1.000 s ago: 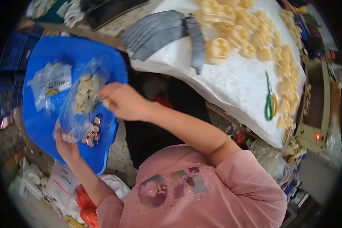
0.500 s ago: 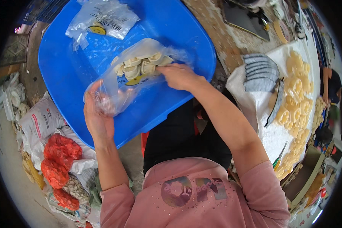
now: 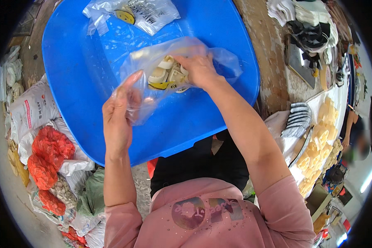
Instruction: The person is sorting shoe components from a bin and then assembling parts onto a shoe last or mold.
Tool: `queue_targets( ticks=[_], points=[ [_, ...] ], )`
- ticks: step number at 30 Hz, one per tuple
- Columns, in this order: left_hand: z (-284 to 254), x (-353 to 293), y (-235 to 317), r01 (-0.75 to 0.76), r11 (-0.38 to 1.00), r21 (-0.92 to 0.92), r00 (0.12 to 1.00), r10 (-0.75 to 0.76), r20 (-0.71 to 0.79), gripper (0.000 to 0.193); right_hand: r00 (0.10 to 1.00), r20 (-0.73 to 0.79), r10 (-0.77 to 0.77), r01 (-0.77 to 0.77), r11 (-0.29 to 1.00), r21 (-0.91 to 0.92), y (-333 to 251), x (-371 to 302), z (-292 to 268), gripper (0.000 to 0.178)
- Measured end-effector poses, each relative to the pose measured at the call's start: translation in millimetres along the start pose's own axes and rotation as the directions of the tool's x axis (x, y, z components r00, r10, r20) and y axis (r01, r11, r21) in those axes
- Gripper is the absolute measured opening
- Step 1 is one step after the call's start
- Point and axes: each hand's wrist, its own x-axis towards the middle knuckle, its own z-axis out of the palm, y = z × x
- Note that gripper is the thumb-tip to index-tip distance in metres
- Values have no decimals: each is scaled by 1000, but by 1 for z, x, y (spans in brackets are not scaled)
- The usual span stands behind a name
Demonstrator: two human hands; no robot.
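Clear plastic forms the bag (image 3: 149,108) that your left hand (image 3: 119,110) grips along its edge, thumb and fingers closed on it. Cream-coloured pieces (image 3: 158,75) lie in the bag, between your hands. Your right hand (image 3: 200,71) is right at them, fingers bent; whether it pinches one cannot be told. Both hands are above a blue tub (image 3: 78,66), where another bag (image 3: 155,17) lies beyond them. Well right of your right hand, yellowish pieces (image 3: 319,136) rest beside grey strips (image 3: 297,120).
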Motion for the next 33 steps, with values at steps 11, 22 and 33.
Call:
queue_targets(
  ticks=[11,22,33],
  points=[
    [-1,22,-6,31,995,96,999,-27,-43,41,979,-200,44,50,898,438,25,28,-41,58],
    [6,44,4,-16,1000,10,1000,17,-19,42,981,-138,140,-162,973,-164,4,14,-67,53],
    [11,47,-6,107,992,70,994,-109,21,42,957,-289,17,-42,996,-81,39,18,-21,61]
  ],
)
